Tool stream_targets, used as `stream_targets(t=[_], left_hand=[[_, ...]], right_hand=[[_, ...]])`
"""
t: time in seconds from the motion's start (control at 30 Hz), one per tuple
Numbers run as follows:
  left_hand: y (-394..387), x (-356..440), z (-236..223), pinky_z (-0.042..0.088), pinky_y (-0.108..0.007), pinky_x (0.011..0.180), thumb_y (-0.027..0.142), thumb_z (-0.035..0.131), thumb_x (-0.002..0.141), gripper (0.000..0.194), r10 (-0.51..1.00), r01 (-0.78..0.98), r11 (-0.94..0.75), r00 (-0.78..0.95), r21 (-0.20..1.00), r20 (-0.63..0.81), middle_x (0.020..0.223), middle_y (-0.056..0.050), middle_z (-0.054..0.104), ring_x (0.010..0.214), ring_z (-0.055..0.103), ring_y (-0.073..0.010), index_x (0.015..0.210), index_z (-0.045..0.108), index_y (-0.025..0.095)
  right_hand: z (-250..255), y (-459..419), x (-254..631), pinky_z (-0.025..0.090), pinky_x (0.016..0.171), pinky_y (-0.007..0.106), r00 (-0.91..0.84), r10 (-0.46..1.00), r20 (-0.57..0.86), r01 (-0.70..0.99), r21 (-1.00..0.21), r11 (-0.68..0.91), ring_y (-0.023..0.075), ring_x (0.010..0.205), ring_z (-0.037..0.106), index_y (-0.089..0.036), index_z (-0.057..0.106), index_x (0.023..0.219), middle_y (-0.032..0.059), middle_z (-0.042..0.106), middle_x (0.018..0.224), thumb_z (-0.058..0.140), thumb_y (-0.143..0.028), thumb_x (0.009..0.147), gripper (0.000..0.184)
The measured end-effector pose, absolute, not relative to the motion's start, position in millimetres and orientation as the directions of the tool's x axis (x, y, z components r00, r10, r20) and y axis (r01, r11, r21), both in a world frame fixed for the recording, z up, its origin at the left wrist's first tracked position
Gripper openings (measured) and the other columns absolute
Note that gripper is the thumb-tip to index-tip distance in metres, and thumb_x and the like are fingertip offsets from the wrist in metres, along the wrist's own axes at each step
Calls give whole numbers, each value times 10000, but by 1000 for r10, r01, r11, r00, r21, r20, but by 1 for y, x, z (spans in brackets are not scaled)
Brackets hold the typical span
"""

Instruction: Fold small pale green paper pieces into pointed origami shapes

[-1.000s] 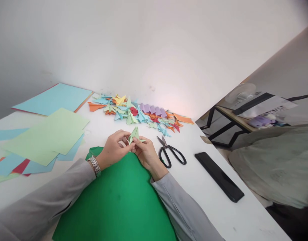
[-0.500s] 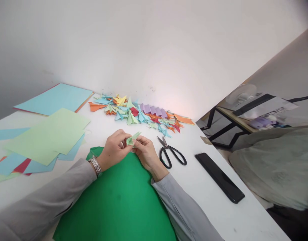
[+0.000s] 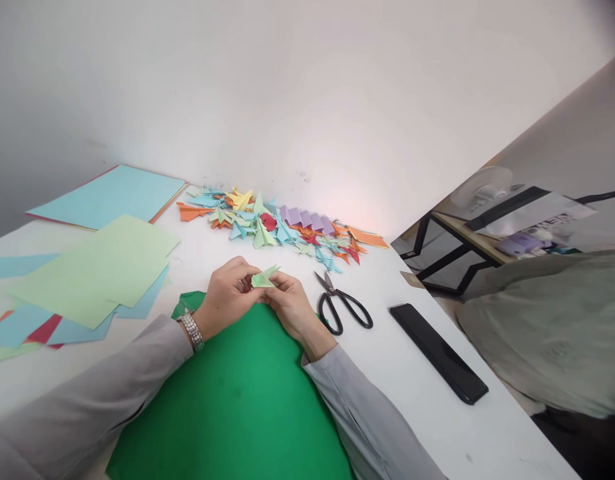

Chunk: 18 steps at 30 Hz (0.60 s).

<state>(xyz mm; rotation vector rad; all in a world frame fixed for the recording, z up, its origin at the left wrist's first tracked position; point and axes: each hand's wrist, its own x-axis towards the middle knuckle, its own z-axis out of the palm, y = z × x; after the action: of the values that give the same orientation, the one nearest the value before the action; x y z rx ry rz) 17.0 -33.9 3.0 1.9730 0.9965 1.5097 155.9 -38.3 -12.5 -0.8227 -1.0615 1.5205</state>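
A small light green folded paper piece (image 3: 263, 278) is pinched between the fingertips of both hands. My left hand (image 3: 229, 291), with a metal watch at its wrist, grips its left side. My right hand (image 3: 293, 301) is closed on its lower right part; the fingertips hide some of the paper. Both hands are above the far end of a large green sheet (image 3: 232, 400). Black-handled scissors (image 3: 332, 303), blades parted, lie to the right of my right hand. Beyond the hands spreads a heap of colourful folded paper pieces (image 3: 262, 230).
Loose light green sheets (image 3: 97, 273) overlap blue, red and orange ones on the left. A stack of large sheets topped with blue (image 3: 112, 197) lies at the back left. A long black case (image 3: 437, 353) rests near the right table edge. A person in a grey-green garment (image 3: 552, 327) is at the right.
The light green folded paper has turned in my fingers, so its open pocket no longer faces me and a flatter side shows. Both hands stay in nearly the same place.
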Motion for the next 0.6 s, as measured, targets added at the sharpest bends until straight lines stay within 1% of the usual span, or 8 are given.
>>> stream_targets(t=[0.1, 0.17, 0.23, 0.3, 0.37, 0.47, 0.6], left_hand=[[-33, 18, 4, 390, -193, 454, 150, 685, 643, 74, 827, 212, -559, 73, 802, 557, 612, 23, 494, 521, 476, -83, 710, 656, 165], [-32, 18, 5, 403, -203, 452, 174, 714, 608, 101, 873, 145, -487, 44, 862, 486, 611, 22, 499, 521, 484, -89, 692, 661, 158], [-31, 19, 4, 408, -208, 433, 176, 712, 593, 105, 910, 62, -414, 43, 908, 412, 630, 20, 503, 507, 482, -86, 685, 666, 151], [-31, 20, 4, 403, -205, 418, 152, 690, 594, 92, 924, 8, -380, 54, 925, 379, 646, 17, 512, 494, 471, -78, 685, 676, 149], [-31, 20, 4, 394, -199, 420, 124, 668, 596, 95, 914, 1, -403, 56, 915, 402, 647, 13, 526, 502, 467, -76, 684, 688, 154], [-31, 18, 5, 384, -195, 446, 116, 659, 610, 95, 882, 41, -469, 70, 882, 465, 635, 8, 540, 528, 473, -79, 674, 703, 171], [-31, 16, 7, 371, -193, 450, 113, 655, 628, 111, 861, 90, -507, 107, 857, 498, 631, 7, 533, 516, 460, -73, 680, 720, 186]], right_hand=[[-12, -39, 155, 480, 577, 210, -206, 978, 37, -390, -920, -48, 94, 586, 591, -197, 708, 743, -20, 675, 687, 773, -252, 629, 142], [-12, -39, 155, 486, 579, 218, -204, 978, 48, -397, -917, -38, 97, 578, 599, -205, 711, 749, -19, 680, 692, 771, -273, 635, 146], [-12, -39, 154, 495, 579, 234, -195, 979, 59, -398, -917, -24, 101, 550, 600, -213, 714, 743, -20, 682, 681, 776, -290, 626, 153], [-12, -39, 154, 503, 577, 252, -183, 981, 61, -399, -917, -17, 104, 517, 594, -217, 717, 730, -23, 681, 663, 785, -299, 608, 162], [-13, -38, 154, 510, 582, 264, -170, 984, 50, -395, -919, -22, 107, 509, 592, -216, 721, 718, -21, 684, 655, 792, -299, 592, 167], [-14, -37, 155, 517, 599, 266, -146, 989, 23, -379, -925, -34, 118, 562, 605, -210, 725, 715, -11, 695, 677, 797, -291, 580, 173], [-15, -37, 156, 518, 611, 264, -141, 990, 4, -365, -930, -48, 122, 597, 608, -211, 723, 727, -13, 695, 687, 797, -288, 575, 186]])
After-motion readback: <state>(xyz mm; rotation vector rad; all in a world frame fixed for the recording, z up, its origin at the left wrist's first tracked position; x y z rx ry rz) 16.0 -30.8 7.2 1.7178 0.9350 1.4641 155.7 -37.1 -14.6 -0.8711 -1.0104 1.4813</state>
